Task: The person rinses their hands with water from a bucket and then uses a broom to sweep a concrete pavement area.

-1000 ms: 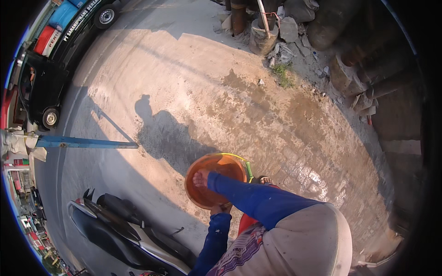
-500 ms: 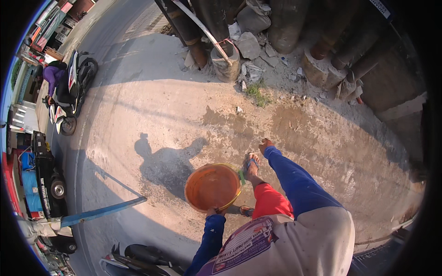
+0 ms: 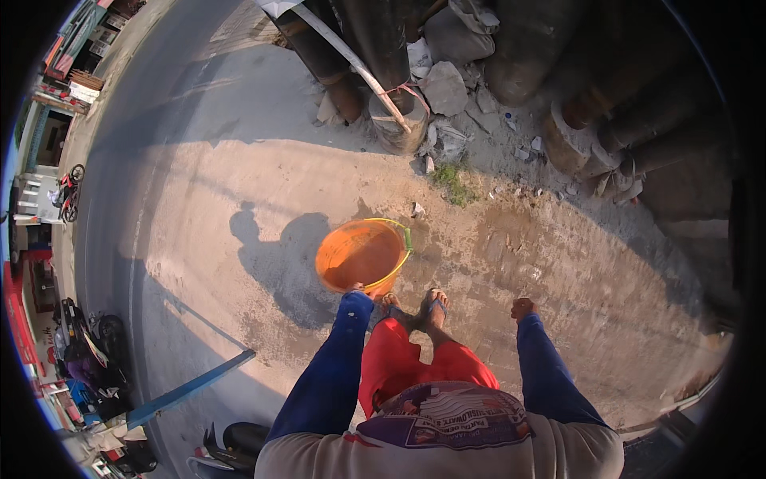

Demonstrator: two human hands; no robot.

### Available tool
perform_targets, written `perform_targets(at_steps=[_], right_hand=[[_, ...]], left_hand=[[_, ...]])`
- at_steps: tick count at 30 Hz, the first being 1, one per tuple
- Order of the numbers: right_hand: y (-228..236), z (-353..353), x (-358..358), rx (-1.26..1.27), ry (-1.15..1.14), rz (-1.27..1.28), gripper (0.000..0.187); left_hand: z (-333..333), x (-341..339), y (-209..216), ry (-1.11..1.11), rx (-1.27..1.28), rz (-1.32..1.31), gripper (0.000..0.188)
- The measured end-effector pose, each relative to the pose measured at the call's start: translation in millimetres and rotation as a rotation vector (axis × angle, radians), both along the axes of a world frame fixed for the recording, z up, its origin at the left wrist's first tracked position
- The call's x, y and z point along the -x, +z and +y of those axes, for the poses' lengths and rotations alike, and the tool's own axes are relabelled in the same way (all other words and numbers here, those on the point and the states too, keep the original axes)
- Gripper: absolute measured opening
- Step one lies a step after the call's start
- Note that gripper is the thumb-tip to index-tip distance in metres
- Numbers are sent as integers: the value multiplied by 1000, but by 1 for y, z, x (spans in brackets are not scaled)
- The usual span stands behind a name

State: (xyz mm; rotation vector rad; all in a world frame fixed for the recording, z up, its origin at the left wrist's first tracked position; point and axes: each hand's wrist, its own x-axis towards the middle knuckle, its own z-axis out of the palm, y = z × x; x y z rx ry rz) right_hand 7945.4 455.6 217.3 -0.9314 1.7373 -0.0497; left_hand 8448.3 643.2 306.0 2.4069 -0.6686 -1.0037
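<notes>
— Logging the grip first. Held by which hand?

— By the left hand (image 3: 357, 287) alone, closed over the near rim of a round orange plastic-looking bucket (image 3: 375, 249). Most fingers hidden. Right hand (image 3: 524, 308) well apart to the right, seemingly curled, with nothing visible in it; open or clenched, impossible to tell.

— Standing where, the bucket?

— Just ahead of the sandalled feet (image 3: 436, 298), somewhat left, mouth upward, above or on the wet-stained pale ground (image 3: 511, 255). Lifted or resting, unclear.

— Expected to handle how?

— Probably light if unfilled; water inside, if any, not readable. Likely a firm, slightly springy wall, hard to break, slick when wet. Liable to swing or tip from a one-sided rim hold.

— Best held where?

— By the green sleeve (image 3: 408, 239) on the thin yellow hoop handle (image 3: 388, 220), lying along the right rim; otherwise by opposite rims, using both hands.
</notes>
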Motion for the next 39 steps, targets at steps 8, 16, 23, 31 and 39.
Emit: perform_targets(at_steps=[8, 16, 23, 31, 39], right_hand=[[-23, 64, -9, -92, -496, -201, 14], [-81, 115, -105, 45, 91, 104, 27], [-142, 64, -170, -170, -508, -183, 32], [-87, -23, -212, -164, -304, 114, 40], [-19, 2, -170, -239, -303, 246, 31]], left_hand=[[-170, -125, -183, -320, -158, -185, 59], [-268, -230, -414, 1349, 559, 1158, 34], [-283, -219, -491, 1482, 660, 1213, 33], [-263, -240, -458, 1466, 324, 982, 47], [-301, -260, -319, 636, -302, 701, 58]])
